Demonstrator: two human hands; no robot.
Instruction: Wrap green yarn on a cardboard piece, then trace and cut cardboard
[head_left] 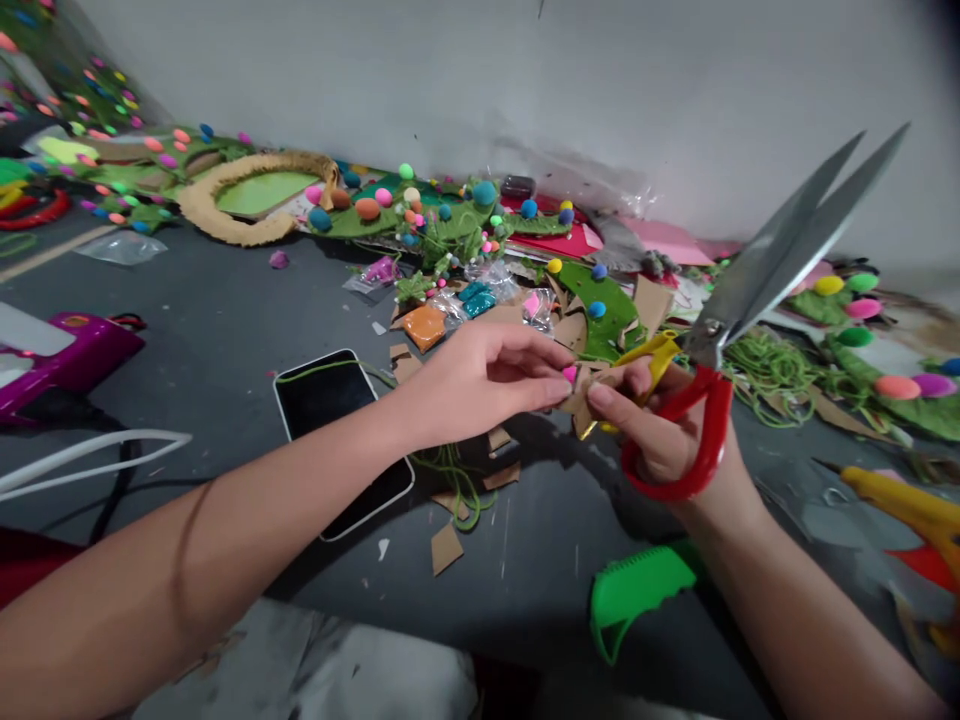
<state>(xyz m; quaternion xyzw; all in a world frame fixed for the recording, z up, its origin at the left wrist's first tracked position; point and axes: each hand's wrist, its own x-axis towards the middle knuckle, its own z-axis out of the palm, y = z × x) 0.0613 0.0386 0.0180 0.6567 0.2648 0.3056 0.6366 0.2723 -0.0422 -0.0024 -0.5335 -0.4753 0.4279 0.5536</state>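
My left hand (480, 385) pinches the edge of a small brown cardboard piece (583, 398), with a bright pink bit (570, 374) at its fingertips. From the other side, the thumb and fingers of my right hand (660, 430) grip the same cardboard. That hand also carries scissors (716, 345) by a red handle; their blades point up and right, slightly apart. A yellow piece (660, 362), perhaps the other scissor handle, shows at the right fingers. Green yarn (454, 480) and cardboard scraps (447, 550) lie below my left hand.
A phone (322, 395) lies under my left forearm. A green plastic tool (637, 590) is near my right wrist, and a yellow glue gun (900, 500) at right. Green leaf garlands with pompoms (450, 225) and a cardboard ring (206, 215) line the wall.
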